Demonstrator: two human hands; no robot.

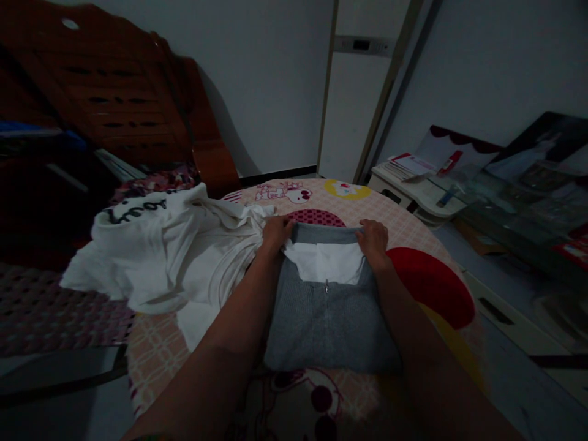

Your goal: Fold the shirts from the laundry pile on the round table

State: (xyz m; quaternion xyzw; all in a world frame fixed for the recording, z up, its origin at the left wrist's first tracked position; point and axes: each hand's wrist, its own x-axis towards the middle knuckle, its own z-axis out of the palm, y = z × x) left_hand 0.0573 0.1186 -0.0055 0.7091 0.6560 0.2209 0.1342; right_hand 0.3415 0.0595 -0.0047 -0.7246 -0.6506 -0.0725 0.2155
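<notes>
A grey zip-neck sweater (333, 327) lies folded into a neat block on the round table, its collar at the far side. Inside the neck opening shows a white piece (324, 262), either cloth or a card insert; I cannot tell which. My left hand (277, 233) holds the left corner of the collar, fingers curled over its edge. At the right corner, my right hand (373, 242) grips the collar in the same way. Left of the sweater, a crumpled white garment (184, 245) with dark lettering spreads over the table edge, close to my left forearm.
A patterned cloth (404, 220) covers the round table. Behind on the left stands a carved wooden chair (119, 92). To the right, a cabinet (407, 193) carries papers, beside a glass-topped surface (487, 202). A tall white unit (351, 110) stands against the back wall.
</notes>
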